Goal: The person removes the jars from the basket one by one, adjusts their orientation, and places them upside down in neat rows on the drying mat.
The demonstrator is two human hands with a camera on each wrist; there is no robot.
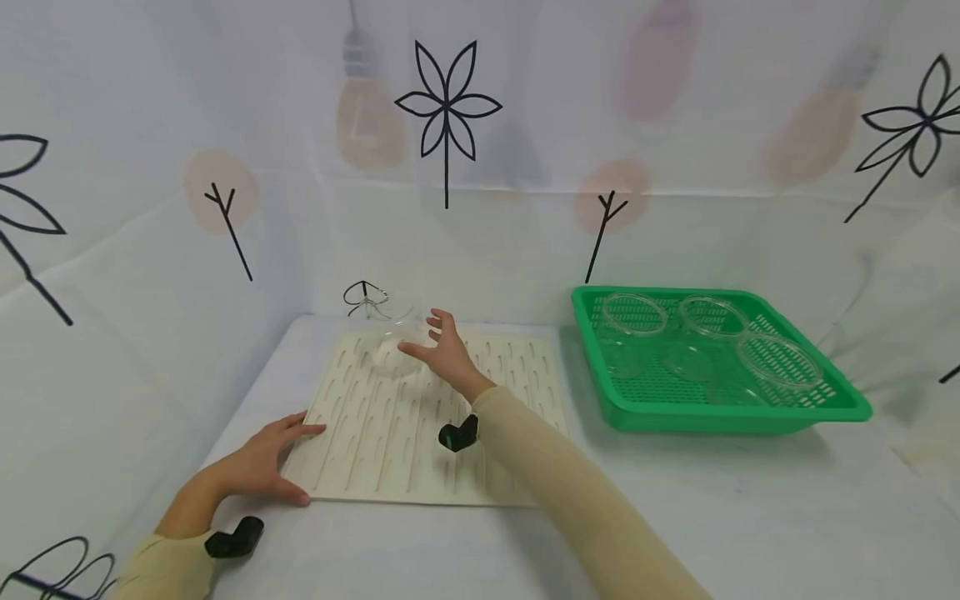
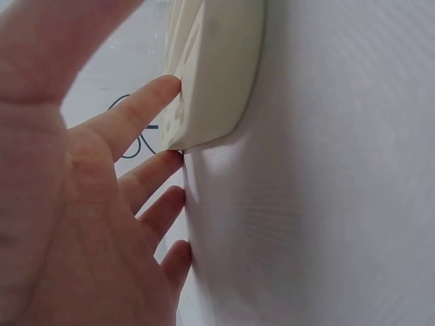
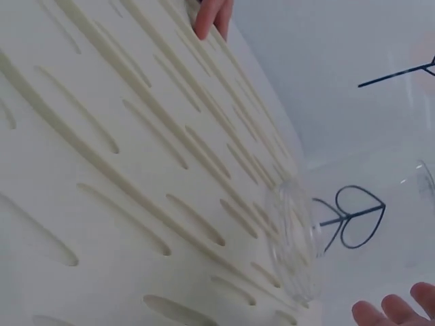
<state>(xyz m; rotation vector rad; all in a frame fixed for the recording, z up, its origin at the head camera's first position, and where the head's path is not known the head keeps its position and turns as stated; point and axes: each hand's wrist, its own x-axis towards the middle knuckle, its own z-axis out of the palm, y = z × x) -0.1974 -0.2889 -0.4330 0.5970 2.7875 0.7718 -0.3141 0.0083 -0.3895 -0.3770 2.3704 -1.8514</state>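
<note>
A clear cup-like container (image 1: pixel 388 357) stands on the back left part of a cream ridged mat (image 1: pixel 420 417). My right hand (image 1: pixel 450 358) is just to the right of this container, fingers spread and apart from it. In the right wrist view, its fingertips (image 3: pixel 391 312) show at the lower right, beside the see-through wall of the container (image 3: pixel 293 251). My left hand (image 1: pixel 262 458) rests at the mat's left front corner with fingers extended. One finger (image 2: pixel 153 98) of it touches the mat's edge (image 2: pixel 224 75) in the left wrist view; the others lie by the white cloth.
To the right of the mat is a green basket (image 1: pixel 720 419) with several clear round-rimmed containers (image 1: pixel 780 361) in it. White cloth (image 1: pixel 637 508) covers the table, and a patterned white curtain (image 1: pixel 517 242) hangs behind and at the sides.
</note>
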